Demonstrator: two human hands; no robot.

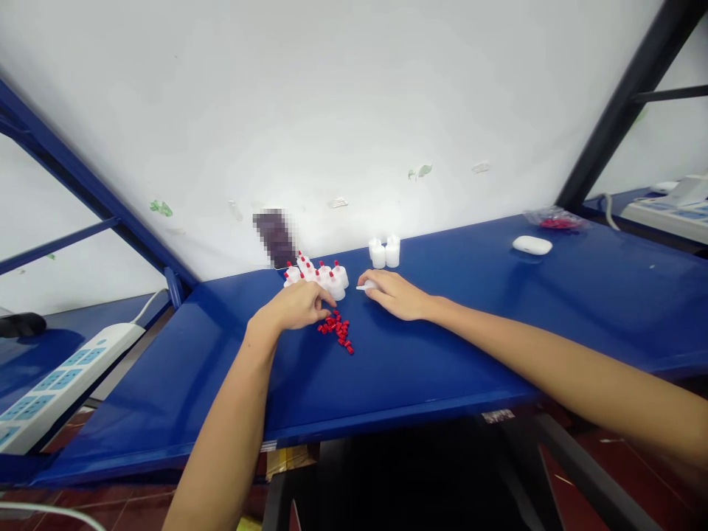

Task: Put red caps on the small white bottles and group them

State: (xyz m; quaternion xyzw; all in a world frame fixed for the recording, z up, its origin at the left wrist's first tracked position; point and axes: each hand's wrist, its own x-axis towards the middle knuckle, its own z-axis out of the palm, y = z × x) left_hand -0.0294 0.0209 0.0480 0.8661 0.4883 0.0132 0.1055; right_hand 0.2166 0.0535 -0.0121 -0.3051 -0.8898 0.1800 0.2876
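Just above a loose pile of small red caps (338,332), my left hand (302,304) reaches down with bent fingers, thumb and forefinger slightly apart. No cap is visible between them. My right hand (395,293) is closed around a small white squeeze bottle (369,285), tipped on its side with its bare nozzle pointing left toward the pile. Behind my left hand stands a cluster of white bottles (337,284) with red tips on their nozzles; the hand hides part of it. Several white bottles without red tips (386,254) stand upright behind my right hand.
The blue table (442,354) meets a white wall at the back. Against it leans a dark phone-shaped object (276,237), blurred out. A white oval case (532,245) and a clear bag with red pieces (556,220) lie at right. A power strip (60,383) is at far left.
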